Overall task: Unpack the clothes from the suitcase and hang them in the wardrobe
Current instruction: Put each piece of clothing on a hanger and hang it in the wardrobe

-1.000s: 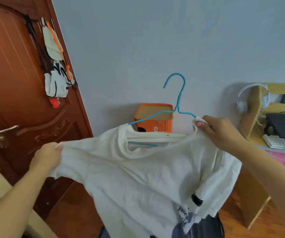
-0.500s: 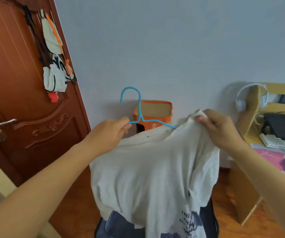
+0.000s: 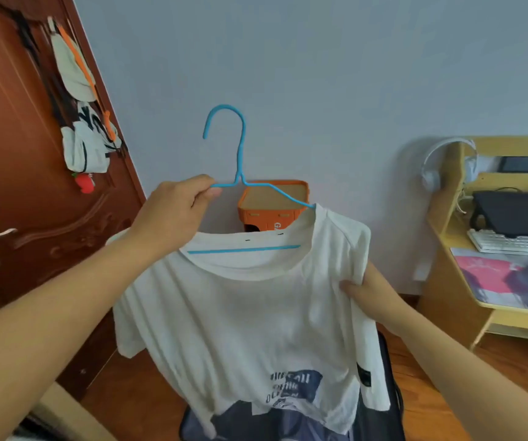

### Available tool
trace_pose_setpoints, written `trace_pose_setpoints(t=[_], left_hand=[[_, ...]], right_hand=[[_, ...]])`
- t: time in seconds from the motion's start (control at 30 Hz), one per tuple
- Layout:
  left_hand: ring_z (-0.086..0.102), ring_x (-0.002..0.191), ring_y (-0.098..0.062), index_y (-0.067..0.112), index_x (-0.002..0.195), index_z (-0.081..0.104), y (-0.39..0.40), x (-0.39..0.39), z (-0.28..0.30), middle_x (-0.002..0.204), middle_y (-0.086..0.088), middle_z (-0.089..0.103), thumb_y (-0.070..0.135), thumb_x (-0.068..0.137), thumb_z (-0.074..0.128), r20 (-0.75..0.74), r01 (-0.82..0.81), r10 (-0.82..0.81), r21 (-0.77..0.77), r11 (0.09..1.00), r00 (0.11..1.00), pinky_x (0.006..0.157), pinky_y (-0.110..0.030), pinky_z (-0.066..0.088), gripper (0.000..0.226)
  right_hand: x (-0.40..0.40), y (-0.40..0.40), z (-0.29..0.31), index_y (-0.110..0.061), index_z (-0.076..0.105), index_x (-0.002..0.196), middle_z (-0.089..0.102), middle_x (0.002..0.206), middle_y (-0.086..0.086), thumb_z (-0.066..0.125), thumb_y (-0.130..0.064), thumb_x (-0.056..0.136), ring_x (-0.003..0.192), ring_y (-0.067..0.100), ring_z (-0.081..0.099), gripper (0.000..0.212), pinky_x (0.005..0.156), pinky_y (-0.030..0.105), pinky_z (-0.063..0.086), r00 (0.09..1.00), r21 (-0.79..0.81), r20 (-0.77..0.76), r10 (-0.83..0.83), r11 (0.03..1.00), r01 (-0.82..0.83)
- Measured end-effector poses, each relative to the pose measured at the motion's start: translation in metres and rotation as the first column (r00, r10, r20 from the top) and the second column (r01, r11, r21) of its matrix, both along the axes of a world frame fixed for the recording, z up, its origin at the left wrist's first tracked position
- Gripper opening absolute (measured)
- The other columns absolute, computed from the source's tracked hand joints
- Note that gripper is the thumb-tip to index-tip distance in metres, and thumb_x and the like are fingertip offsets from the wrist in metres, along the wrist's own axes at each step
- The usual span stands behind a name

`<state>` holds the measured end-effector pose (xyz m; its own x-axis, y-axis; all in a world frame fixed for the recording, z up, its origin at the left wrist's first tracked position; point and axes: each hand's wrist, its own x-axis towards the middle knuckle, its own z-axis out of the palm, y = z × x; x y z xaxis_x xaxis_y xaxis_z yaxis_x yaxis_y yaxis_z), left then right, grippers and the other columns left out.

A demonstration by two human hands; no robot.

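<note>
Both my hands are on the job at centre frame. My left hand (image 3: 178,214) pinches the left shoulder wire of the blue hanger (image 3: 240,173), which a second ago stood further right with my left hand out at the shirt's far left edge. My right hand (image 3: 367,291), then pinching the cloth up at the hanger's right end, now grips the fabric lower down, right of centre, under the right sleeve. The white T-shirt (image 3: 240,319) has gone from stretched wide to hanging straight from the hanger. Its right shoulder sits over the wire, and the hanger's bottom bar shows through the neck opening. The cloth is creased, with a dark blue print near the hem and a small black patch on its right edge. Behind its hem, at bottom centre, lies the dark suitcase (image 3: 380,409).
</note>
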<state>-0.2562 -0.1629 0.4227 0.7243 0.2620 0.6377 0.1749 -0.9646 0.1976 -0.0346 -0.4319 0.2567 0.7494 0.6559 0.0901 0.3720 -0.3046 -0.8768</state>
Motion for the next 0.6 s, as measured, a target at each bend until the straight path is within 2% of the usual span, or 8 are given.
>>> trace_pose_setpoints(t=[0.1, 0.17, 0.27, 0.33, 0.37, 0.47, 0.53, 0.6], left_hand=[[0.064, 0.073, -0.04, 0.026, 0.12, 0.066, 0.011, -0.015, 0.007, 0.079, -0.012, 0.07, 0.046, 0.102, 0.042, -0.082, -0.03, 0.045, 0.174, 0.984, 0.996, 0.065, -0.046, 0.055, 0.037], [0.065, 0.072, -0.04, 0.025, 0.119, 0.067, 0.019, -0.028, 0.005, 0.078, -0.012, 0.07, 0.051, 0.099, 0.036, -0.117, -0.034, 0.067, 0.262, 0.964, 0.991, 0.061, -0.044, 0.055, 0.045], [0.061, 0.068, -0.037, 0.027, 0.113, 0.066, 0.025, -0.043, 0.0, 0.072, -0.005, 0.065, 0.055, 0.099, 0.035, -0.096, 0.002, 0.015, 0.17, 0.985, 0.995, 0.06, -0.042, 0.052, 0.044], [0.061, 0.068, -0.031, 0.027, 0.114, 0.067, 0.022, -0.049, -0.001, 0.075, -0.002, 0.066, 0.055, 0.1, 0.037, -0.097, 0.025, -0.014, 0.112, 0.993, 0.995, 0.063, -0.042, 0.052, 0.044], [0.063, 0.07, -0.03, 0.028, 0.117, 0.067, 0.021, -0.053, -0.002, 0.079, -0.002, 0.07, 0.055, 0.1, 0.038, -0.103, 0.029, -0.016, 0.126, 0.992, 0.995, 0.064, -0.042, 0.053, 0.043], [0.069, 0.075, -0.028, 0.026, 0.119, 0.067, 0.018, -0.074, -0.004, 0.089, -0.002, 0.075, 0.046, 0.104, 0.042, -0.095, 0.032, -0.01, 0.237, 0.971, 0.995, 0.066, -0.04, 0.056, 0.036], [0.072, 0.078, -0.026, 0.018, 0.116, 0.07, 0.018, -0.094, -0.004, 0.095, -0.002, 0.076, 0.042, 0.106, 0.042, -0.074, 0.017, 0.006, 0.299, 0.954, 0.997, 0.072, -0.034, 0.057, 0.039], [0.074, 0.082, -0.024, 0.009, 0.112, 0.074, 0.013, -0.114, -0.003, 0.099, -0.002, 0.077, 0.042, 0.107, 0.04, -0.045, -0.015, 0.031, 0.316, 0.949, 0.999, 0.074, -0.029, 0.056, 0.048]], right_hand=[[0.012, -0.002, -0.002, -0.021, 0.061, 0.119, 0.064, 0.108, 0.0, 0.053, -0.012, 0.098, 0.109, 0.032, 0.06, 0.024, 0.084, 0.039, 0.048, 0.97, 0.029, 0.004, -0.243, 0.97, 0.243], [0.018, -0.007, 0.018, -0.026, 0.068, 0.099, 0.068, 0.099, -0.003, 0.052, 0.001, 0.092, 0.106, 0.03, 0.064, 0.032, 0.082, 0.036, 0.049, 0.97, 0.033, 0.011, -0.241, 0.97, 0.241], [0.01, 0.005, 0.068, -0.023, 0.067, 0.108, 0.068, 0.109, -0.006, 0.05, 0.009, 0.089, 0.107, 0.012, 0.062, 0.04, 0.093, 0.028, 0.046, 0.99, 0.132, 0.104, -0.099, 0.988, 0.085], [-0.008, 0.032, 0.103, -0.022, 0.07, 0.108, 0.072, 0.105, -0.008, 0.049, -0.018, 0.103, 0.099, 0.003, 0.065, 0.022, 0.087, 0.018, 0.046, 0.986, 0.1, 0.077, 0.147, 0.983, -0.154], [-0.018, 0.05, 0.115, -0.022, 0.072, 0.107, 0.074, 0.103, -0.007, 0.043, -0.035, 0.106, 0.097, 0.004, 0.067, 0.033, 0.084, 0.017, 0.046, 0.962, -0.002, 0.025, 0.273, 0.962, -0.273], [-0.034, 0.093, 0.127, -0.019, 0.074, 0.108, 0.074, 0.111, 0.0, 0.044, -0.06, 0.098, 0.099, 0.015, 0.065, 0.053, 0.09, 0.028, 0.048, 0.843, -0.242, -0.289, 0.454, 0.818, -0.523], [-0.049, 0.116, 0.121, -0.016, 0.075, 0.108, 0.071, 0.12, 0.012, 0.062, -0.06, 0.09, 0.105, 0.022, 0.062, 0.049, 0.095, 0.038, 0.046, 0.718, -0.35, -0.438, 0.541, 0.633, -0.69], [-0.066, 0.136, 0.113, -0.016, 0.078, 0.097, 0.074, 0.109, 0.016, 0.074, -0.045, 0.088, 0.093, 0.022, 0.061, 0.031, 0.087, 0.039, 0.046, 0.61, -0.449, -0.406, 0.681, 0.432, -0.782]])
